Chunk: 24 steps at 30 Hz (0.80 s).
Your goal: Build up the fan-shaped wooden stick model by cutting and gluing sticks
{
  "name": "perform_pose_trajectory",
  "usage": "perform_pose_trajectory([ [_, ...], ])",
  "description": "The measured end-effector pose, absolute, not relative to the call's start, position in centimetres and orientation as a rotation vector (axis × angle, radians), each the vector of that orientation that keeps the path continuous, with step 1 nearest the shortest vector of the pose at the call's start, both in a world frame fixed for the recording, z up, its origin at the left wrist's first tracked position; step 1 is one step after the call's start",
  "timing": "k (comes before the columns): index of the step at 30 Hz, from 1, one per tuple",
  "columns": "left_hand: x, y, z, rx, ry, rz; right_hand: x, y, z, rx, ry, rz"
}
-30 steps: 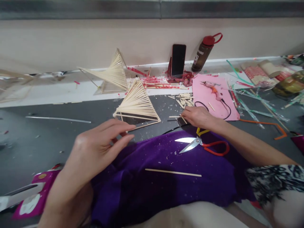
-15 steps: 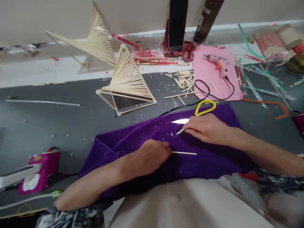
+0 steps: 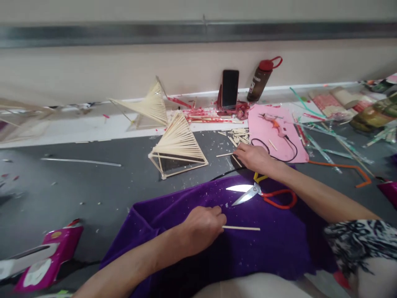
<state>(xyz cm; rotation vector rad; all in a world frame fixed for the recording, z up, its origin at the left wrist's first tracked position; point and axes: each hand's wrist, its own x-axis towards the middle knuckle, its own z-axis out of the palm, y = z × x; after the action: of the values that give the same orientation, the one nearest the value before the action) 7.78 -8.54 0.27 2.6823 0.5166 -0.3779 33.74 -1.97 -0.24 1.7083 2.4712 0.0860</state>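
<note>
My left hand is closed on a thin wooden stick, which sticks out to the right over the purple cloth. My right hand reaches to the edge of a heap of short cut sticks. Its fingers are bunched over a longer wooden stick whose left end shows; the fingers hide the rest. Scissors with one yellow and one red handle lie spread on the cloth, below my right forearm, with no hand on them.
A fan-shaped stick model stands left of the heap, another behind it. A glue gun lies on a pink sheet, its black cord running beneath my right arm. A phone and a bottle stand by the wall.
My right hand has let go of the scissors and moved up to the sticks by the heap. My left hand still holds its stick. The view has tilted up, showing more wall.
</note>
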Motion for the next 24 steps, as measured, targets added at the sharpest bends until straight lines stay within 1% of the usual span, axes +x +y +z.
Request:
perform_pose_trajectory([
  [3,7.5,-8.5,0.2,2.704,0.517,-0.356,33.1,-0.4,-1.1,1.649,2.473,0.120],
  [6,7.2,-8.5,0.1,2.709,0.473,-0.321,32.6,0.2,-0.9,1.603,2.492,0.153],
  [11,6.8,-8.1,0.8,2.687,0.477,-0.346,31.6,2.0,1.5,1.606,2.548,0.216],
  [13,6.7,-7.5,1.2,2.598,0.528,-0.257,31.0,4.0,2.6,1.644,2.568,0.244],
  [15,6.6,-6.7,1.5,2.362,0.606,-0.109,30.2,6.6,3.4,1.697,2.587,0.268],
  [17,6.4,-5.7,1.6,1.954,0.720,0.042,29.5,9.4,4.1,1.765,2.611,0.292],
  [20,6.2,-4.5,1.7,1.319,0.832,0.174,28.6,11.9,5.0,1.914,2.669,0.340],
  [22,6.0,-3.9,1.7,1.079,0.829,0.242,28.4,11.5,5.4,2.056,2.841,0.206],
  [23,6.0,-3.7,1.7,1.015,0.824,0.278,28.4,10.6,5.7,2.112,2.972,0.039],
  [24,5.9,-3.5,1.8,0.971,0.819,0.313,28.5,9.3,5.9,2.084,3.074,-0.215],
])
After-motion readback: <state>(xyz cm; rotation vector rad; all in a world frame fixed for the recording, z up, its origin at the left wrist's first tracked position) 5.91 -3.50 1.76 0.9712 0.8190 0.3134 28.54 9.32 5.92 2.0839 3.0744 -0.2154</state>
